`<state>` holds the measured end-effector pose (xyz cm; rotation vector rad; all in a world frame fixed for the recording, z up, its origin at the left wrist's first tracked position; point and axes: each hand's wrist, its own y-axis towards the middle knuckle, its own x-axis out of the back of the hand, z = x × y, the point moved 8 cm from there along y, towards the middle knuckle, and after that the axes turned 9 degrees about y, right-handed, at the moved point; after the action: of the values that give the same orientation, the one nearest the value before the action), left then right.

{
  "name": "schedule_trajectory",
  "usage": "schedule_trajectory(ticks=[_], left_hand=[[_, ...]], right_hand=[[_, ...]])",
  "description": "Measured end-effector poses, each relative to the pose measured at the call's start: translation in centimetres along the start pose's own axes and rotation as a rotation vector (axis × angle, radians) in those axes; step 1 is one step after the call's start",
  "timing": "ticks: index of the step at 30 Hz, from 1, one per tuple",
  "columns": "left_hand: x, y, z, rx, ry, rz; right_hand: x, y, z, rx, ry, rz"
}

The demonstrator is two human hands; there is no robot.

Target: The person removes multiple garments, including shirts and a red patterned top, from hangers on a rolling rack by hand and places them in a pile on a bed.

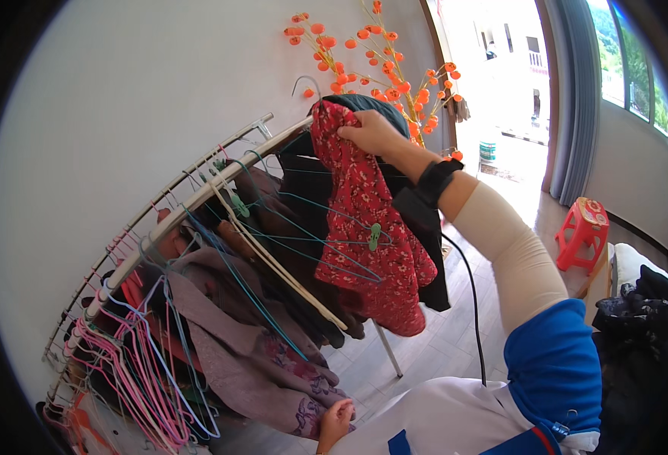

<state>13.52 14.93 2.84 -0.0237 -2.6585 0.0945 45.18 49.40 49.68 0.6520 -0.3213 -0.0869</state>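
Note:
My right hand [370,132] grips a red floral-print garment [362,210] near its top, at the far end of a metal clothes rack [214,182]. A metal hanger hook [305,79] sticks up above the garment, apart from the rail. Teal wire hangers [305,242] with a green clip [374,236] cross in front of the red cloth. Low in the view, my left hand [337,421] has curled fingers beside the lower edge of a greyish-purple coat [243,335] with floral decoration. Whether it pinches the coat cannot be made out.
Pink hangers [135,369] bunch at the rack's near end; dark clothes hang behind. Orange decorative branches [391,68] rise beyond the rack. A red plastic stool [583,233] and dark clothing [635,307] are at right. A black cable [473,296] runs from my wrist device [430,190].

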Motion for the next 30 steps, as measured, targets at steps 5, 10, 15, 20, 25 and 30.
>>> schedule_trajectory(ticks=[5,10,15,20,25,30], left_hand=[[-1.4,2.0,-3.1,-0.032,0.009,0.049],[-3.9,4.6,-11.6,-0.304,0.188,0.194],[-6.0,7.7,-22.4,-0.631,0.195,0.047],[-11.8,8.9,-30.9,-0.750,0.133,0.009],[-14.8,11.0,-28.8,-0.600,0.032,0.117],[-11.5,10.3,-30.0,-0.660,-0.104,-0.068]], right_hand=[[2.9,-7.8,-1.9,-0.141,0.278,0.106],[3.7,-18.2,-6.2,-0.314,0.521,0.168],[2.5,-25.8,-8.2,-0.373,0.553,0.173],[3.1,-30.6,-7.4,-0.346,0.463,0.177],[4.0,-32.4,-6.4,-0.467,0.439,0.200],[5.9,-34.1,-8.2,-0.568,0.483,0.182]])
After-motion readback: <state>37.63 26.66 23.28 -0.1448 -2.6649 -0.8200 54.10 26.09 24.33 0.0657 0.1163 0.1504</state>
